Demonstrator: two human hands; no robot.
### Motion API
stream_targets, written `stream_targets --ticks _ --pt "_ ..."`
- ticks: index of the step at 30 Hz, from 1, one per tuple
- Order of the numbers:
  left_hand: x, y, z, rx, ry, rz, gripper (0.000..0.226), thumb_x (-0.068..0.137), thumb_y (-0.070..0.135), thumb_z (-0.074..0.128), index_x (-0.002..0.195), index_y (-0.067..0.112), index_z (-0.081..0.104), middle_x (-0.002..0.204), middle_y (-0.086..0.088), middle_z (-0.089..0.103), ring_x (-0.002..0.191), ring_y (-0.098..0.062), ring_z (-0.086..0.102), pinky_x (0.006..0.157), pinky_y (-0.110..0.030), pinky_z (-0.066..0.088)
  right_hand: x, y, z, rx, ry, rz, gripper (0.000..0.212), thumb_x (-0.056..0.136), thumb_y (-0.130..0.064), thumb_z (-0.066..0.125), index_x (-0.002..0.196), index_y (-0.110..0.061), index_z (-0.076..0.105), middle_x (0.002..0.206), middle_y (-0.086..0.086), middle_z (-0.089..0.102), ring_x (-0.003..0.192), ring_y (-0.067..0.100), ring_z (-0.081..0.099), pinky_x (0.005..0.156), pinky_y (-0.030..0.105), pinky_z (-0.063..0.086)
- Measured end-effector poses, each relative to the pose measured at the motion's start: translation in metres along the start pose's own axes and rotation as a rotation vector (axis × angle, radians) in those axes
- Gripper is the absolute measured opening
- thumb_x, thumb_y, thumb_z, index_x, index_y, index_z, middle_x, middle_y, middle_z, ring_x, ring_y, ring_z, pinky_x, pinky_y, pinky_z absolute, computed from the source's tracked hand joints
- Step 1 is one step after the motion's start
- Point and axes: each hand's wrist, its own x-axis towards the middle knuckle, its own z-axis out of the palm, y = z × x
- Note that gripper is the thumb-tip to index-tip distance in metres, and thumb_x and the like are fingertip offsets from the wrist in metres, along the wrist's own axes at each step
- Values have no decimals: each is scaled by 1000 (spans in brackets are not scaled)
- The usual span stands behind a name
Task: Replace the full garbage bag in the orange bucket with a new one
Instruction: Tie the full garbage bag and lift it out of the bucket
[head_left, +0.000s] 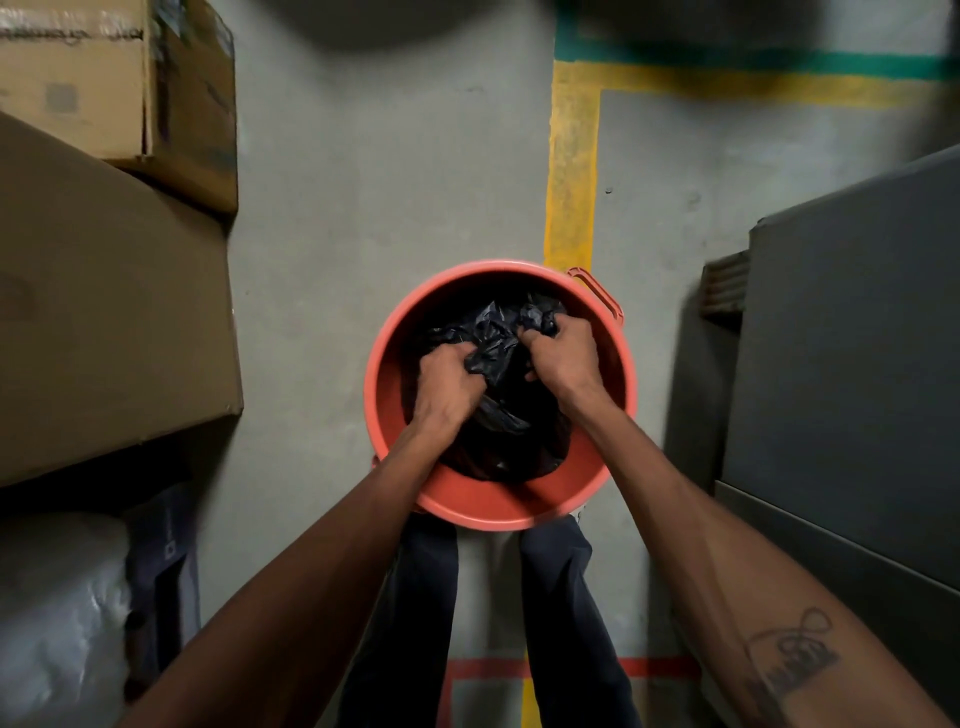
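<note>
An orange bucket (498, 506) stands on the concrete floor right in front of my legs, with a handle at its far right rim. Inside it lies a crumpled black garbage bag (506, 415). Both my hands reach down into the bucket. My left hand (447, 382) is closed on a bunch of the bag's plastic at the left. My right hand (558, 353) grips another bunch of the same bag at the right, slightly farther away. The bag's contents are hidden.
Large cardboard boxes (104, 291) are stacked close on the left, with a white plastic-wrapped bundle (57, 613) beneath them. A grey metal cabinet (852, 374) stands on the right. Yellow, green and red painted lines (571, 171) mark the floor between them.
</note>
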Motion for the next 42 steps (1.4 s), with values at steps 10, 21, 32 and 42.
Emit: stream_targets --ticks 10,21,32,42 --pt "7 -22 15 -285 -352 116 87 68 36 75 144 35 33 130 4 62 118 -13 60 101 -34 48 -5 2 -6 206 -404 -5 20 83 -1 71 96 -16 72 83 6 74 67 13 69 62 28 56" --pt "27 -18 -7 -435 116 -25 37 73 29 61 107 17 70 118 -4 65 109 -10 56 106 -34 43 -1 34 -36 325 -165 30 26 91 10 57 86 -14 65 75 1 63 65 12 61 64 20 58" --pt "33 28 -27 -1557 234 -387 36 98 30 37 65 18 43 50 -1 46 42 -16 48 50 -25 49 -2 44 -50 834 75 87 28 96 9 43 92 -8 65 80 8 63 74 16 61 79 28 53" --pt "-2 -12 19 -60 -452 273 66 78 63 45 138 37 49 135 7 61 126 -10 53 108 -31 39 5 35 -50 1173 210 435 27 101 -3 32 82 -14 49 40 -6 33 29 5 25 34 13 19"
